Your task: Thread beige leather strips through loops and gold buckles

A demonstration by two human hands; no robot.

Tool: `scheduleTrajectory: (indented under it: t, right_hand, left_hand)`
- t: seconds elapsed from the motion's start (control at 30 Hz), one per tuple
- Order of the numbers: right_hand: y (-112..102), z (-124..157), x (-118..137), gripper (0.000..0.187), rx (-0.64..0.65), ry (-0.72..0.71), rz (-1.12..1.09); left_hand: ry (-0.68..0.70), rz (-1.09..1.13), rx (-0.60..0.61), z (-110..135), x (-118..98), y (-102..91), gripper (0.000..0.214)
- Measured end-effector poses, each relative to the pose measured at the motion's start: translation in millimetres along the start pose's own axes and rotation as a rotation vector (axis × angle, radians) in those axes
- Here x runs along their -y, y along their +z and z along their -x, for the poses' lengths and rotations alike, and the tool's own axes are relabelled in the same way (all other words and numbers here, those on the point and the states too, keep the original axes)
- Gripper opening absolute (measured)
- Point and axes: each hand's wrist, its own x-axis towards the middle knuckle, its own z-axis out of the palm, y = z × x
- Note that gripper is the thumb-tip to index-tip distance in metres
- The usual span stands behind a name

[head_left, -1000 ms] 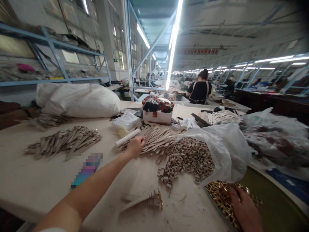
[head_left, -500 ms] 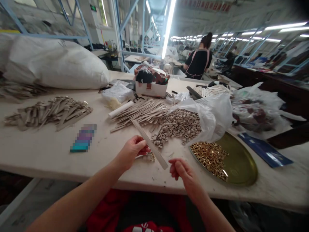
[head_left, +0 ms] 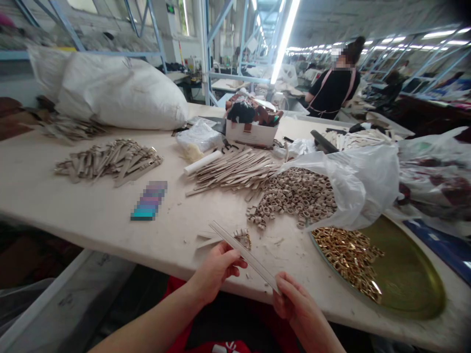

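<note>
Right hand [head_left: 292, 296]: closing thumb and fingers on the near end of a beige strip [head_left: 253, 264], right at the near edge of the bench [head_left: 91, 203]; covering that tip, so leaving unclear whether also gripping a fitting.

Left hand [head_left: 219, 269]: pinching farther up the same strip, holding thumb and fingers nearly together.

Strip in hand: slanting between both hands over the near edge; showing no loop or metal along the visible length, so seeming to be at an early stage.

Tray [head_left: 408, 287]: sitting by the near edge, toward the bench's near right corner; carrying a pile of gold fittings [head_left: 344, 260], apparently waiting to be used.

Small bundle [head_left: 243, 239]: lying just beyond the left hand; glinting with metal at one end, so probably counting as done.

Loops [head_left: 301, 189]: spilling mid-bench from a clear plastic bag [head_left: 362, 181]; looking plentiful and unused.

Loose strips [head_left: 235, 171]: fanning out beyond the loops, beside a white roll [head_left: 202, 163]; apparently awaiting work in quantity.

Strap heap [head_left: 114, 162]: resting toward the left edge; showing some gold, likely making up the larger finished batch.

Box [head_left: 252, 133]: standing near the far edge, overflowing with scraps.

Co-worker [head_left: 333, 93]: facing away, beyond the far edge.
</note>
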Motion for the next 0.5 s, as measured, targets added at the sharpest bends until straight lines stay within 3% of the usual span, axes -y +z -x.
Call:
scheduleTrajectory:
  t: [0.3, 0.5]
  right_hand:
    - [-19.4, -2.4, -22.3, 0.041, 0.088, 0.145, 0.082]
    - [-3.4, 11.3, -14.7, 0.034, 0.248, 0.15, 0.346]
  left_hand:
    - [-0.048, 0.031, 0.006, -2.1, 5.5, 5.7, 0.02]
    - [-0.14, 0.122, 0.0, -3.1, 6.4, 11.5, 0.015]
